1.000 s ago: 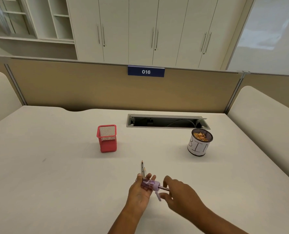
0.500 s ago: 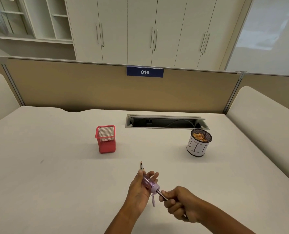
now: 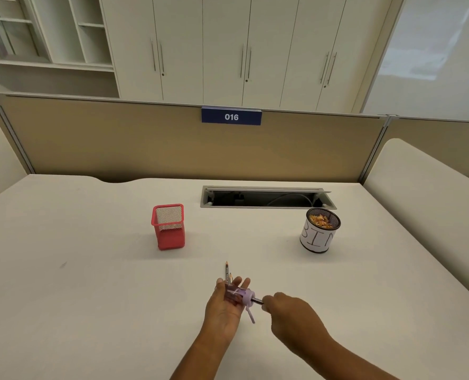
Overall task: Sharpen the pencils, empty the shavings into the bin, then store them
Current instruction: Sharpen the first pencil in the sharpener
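Note:
My left hand (image 3: 223, 307) holds a lilac sharpener (image 3: 241, 296) with a clear shavings chamber, its fingers wrapped around the body. Two pencils (image 3: 227, 273) stick up past the fingers of that same hand, points away from me. My right hand (image 3: 288, 311) pinches a dark pencil (image 3: 256, 300) whose tip sits in the sharpener's round end. A thin lilac flap hangs below the sharpener. A red mesh pencil holder (image 3: 169, 227) stands to the far left. On the far right stands a round cup labelled BIN (image 3: 319, 231), with shavings in it.
Both hands are over the near middle of a white desk (image 3: 90, 283). An open cable tray slot (image 3: 266, 197) lies behind the bin. A tan partition (image 3: 145, 144) with a "016" sign closes the desk's far edge, and padded dividers flank both sides.
My right hand drew back and down with the pencil half a second ago, then returned level toward the sharpener. My left hand stayed almost in place.

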### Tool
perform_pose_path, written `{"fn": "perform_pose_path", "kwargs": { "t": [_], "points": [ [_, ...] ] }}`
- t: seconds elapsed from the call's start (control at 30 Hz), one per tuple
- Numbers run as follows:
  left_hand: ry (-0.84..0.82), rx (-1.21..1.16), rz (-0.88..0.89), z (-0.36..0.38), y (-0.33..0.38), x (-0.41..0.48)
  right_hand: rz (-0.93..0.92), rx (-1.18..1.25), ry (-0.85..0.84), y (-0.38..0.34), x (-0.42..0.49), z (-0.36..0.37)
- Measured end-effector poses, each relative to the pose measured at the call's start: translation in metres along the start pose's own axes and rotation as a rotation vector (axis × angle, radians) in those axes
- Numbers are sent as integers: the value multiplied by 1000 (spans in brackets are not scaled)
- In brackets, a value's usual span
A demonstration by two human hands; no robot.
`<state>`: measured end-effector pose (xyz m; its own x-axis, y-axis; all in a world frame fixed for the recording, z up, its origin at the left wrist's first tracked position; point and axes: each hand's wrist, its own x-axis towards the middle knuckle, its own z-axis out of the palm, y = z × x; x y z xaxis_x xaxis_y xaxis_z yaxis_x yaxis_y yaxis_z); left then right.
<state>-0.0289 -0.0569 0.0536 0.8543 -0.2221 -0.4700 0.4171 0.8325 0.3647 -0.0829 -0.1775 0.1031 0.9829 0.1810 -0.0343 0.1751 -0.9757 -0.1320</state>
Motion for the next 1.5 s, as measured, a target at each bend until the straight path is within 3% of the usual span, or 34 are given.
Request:
{"fn": "perform_pose_path", "kwargs": {
  "t": [0.07, 0.13, 0.2, 0.27, 0.4, 0.47, 0.57, 0.63, 0.67, 0.73, 0.8, 0.87, 0.9, 0.97, 1.1, 1.2, 1.3, 1.37, 1.5],
  "points": [
    [-28, 46, 19, 0, 1, 1, 323, 674, -190, 10, 6, 0],
    [-60, 74, 13, -2, 3, 1, 627, 1312, -499, 17, 11, -4],
    [-71, 94, -2, -5, 4, 1, 727, 1552, -594, 21, 11, -5],
    [-62, 77, -1, -7, 4, 1, 618, 1366, -548, 19, 12, -3],
    [-17, -3, 8, -5, 1, 2, 88, 288, -41, 9, 7, 10],
    [3, -26, 6, -4, 1, 3, -75, -147, 155, 11, 5, 19],
    [4, -15, 8, 0, 0, 1, -96, -262, 210, 9, 5, 22],
    [3, 10, 25, 3, 0, -1, -63, -173, 59, 3, 1, 13],
    [7, 34, 33, 4, -1, -2, 27, 37, -13, 2, 2, 10],
    [2, 75, 34, 5, -3, -3, 377, 708, -221, 9, 8, 5],
    [-22, 80, 12, 3, -4, -5, 704, 1356, -543, 18, 11, -1],
    [-35, 101, -4, 1, -5, -6, 799, 1600, -636, 24, 10, -2],
    [-30, 111, -6, 1, -5, -6, 783, 1593, -635, 24, 9, -1],
    [-10, 103, -2, 2, -7, -6, 663, 1346, -552, 19, 7, -1],
    [16, 28, 8, 2, -9, -5, 219, 519, -123, 6, -2, 6],
    [34, 9, 23, 0, -10, -5, -36, -100, 101, 9, -6, 16],
    [18, 9, 26, 1, -11, -6, -79, -256, 115, 3, -6, 16],
    [2, 41, 35, 2, -10, -6, -4, 10, -13, -3, -2, 10],
    [-30, 65, 14, 2, -6, -5, 662, 1292, -477, 10, 10, -2]
  ]
}}
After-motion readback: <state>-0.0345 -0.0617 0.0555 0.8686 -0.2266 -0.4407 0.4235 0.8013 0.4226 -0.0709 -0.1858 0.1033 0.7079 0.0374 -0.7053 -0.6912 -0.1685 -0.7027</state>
